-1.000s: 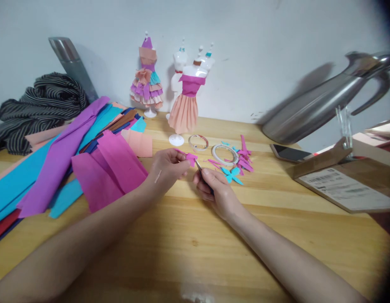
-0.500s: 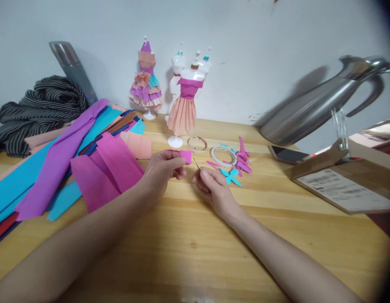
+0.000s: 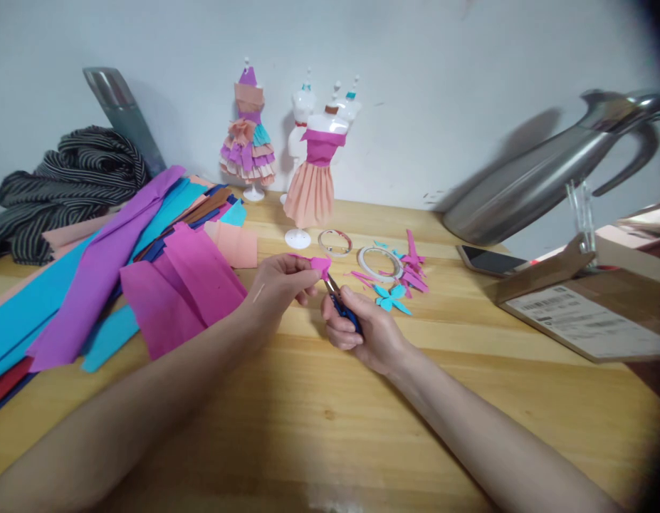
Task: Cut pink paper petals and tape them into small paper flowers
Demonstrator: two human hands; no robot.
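Observation:
Between the thumb and fingers of my left hand (image 3: 280, 282) is a small piece of pink crepe paper (image 3: 322, 266), its free end pointing right. My right hand (image 3: 369, 324) is closed around the dark blue handles of small scissors (image 3: 344, 308). Their metal blades reach up and left to the lower right edge of the paper. A roll of white tape (image 3: 380, 263) and a turquoise paper flower (image 3: 392, 298) lie just beyond my right hand. Pink paper scraps (image 3: 412, 267) are scattered beside the tape.
Folded crepe paper strips (image 3: 95, 285) cover the left side of the table. Small mannequins in paper dresses (image 3: 313, 171) stand by the wall. A clear ring (image 3: 334, 243) lies near them. To the right are a phone (image 3: 490, 261), a cardboard box (image 3: 607, 299) and a metal jug (image 3: 543, 171).
My right hand has turned, bringing the scissors' handles into sight and their blades up to the pink paper. The paper's end now looks rounded instead of square.

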